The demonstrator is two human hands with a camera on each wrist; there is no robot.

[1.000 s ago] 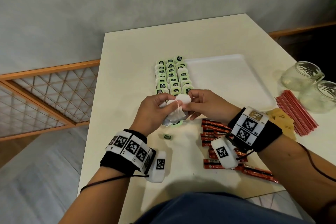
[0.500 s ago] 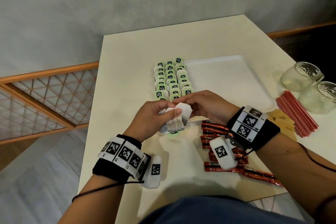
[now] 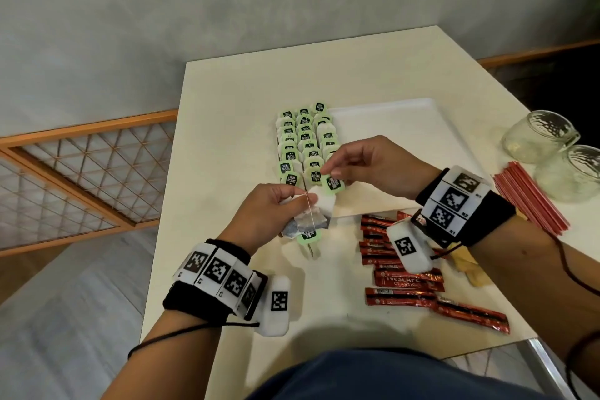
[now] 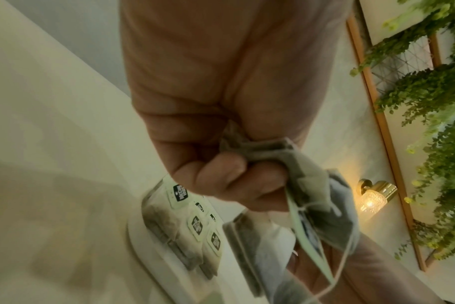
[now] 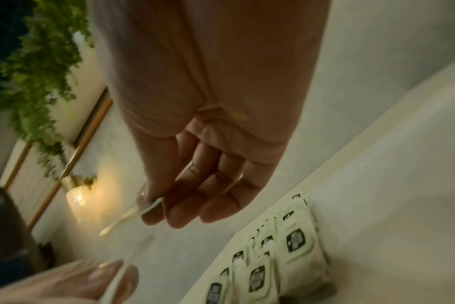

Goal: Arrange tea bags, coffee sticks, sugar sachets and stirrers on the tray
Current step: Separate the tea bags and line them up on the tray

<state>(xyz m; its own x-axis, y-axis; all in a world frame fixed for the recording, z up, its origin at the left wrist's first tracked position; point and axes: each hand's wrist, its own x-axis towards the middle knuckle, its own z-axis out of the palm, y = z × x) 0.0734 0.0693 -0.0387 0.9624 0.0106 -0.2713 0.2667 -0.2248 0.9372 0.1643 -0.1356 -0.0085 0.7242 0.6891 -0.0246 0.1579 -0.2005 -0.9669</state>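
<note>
Up off the counter (image 3: 227, 127), a small bunch of tea bags (image 3: 308, 221), gripped in the curled fingers of the left hand (image 3: 266, 211), strings and pale green tags dangling below. Just beyond it, pinched between thumb and forefinger of the right hand (image 3: 367, 162), one green tag (image 3: 332, 183) with dark lettering too blurred to read, its white bag (image 3: 324, 201) hanging beneath and touching the left-hand bunch. Past both hands, three rows of tea bags (image 3: 303, 143) laid overlapping along the left edge of the white tray (image 3: 406, 127), each showing the same green tag with a black label, text not legible. Under and near the right wrist, red coffee sticks (image 3: 406, 282) scattered on the counter, one reading "NESCAFE CLASSIC". Right of that wrist, tan sachets (image 3: 470, 266), partly hidden, then a bundle of red stirrers (image 3: 532, 201). Farther right, two clear glass jars (image 3: 552, 153) side by side. On both wrists, black bands (image 3: 224, 273) carrying square black-and-white marker codes.
</note>
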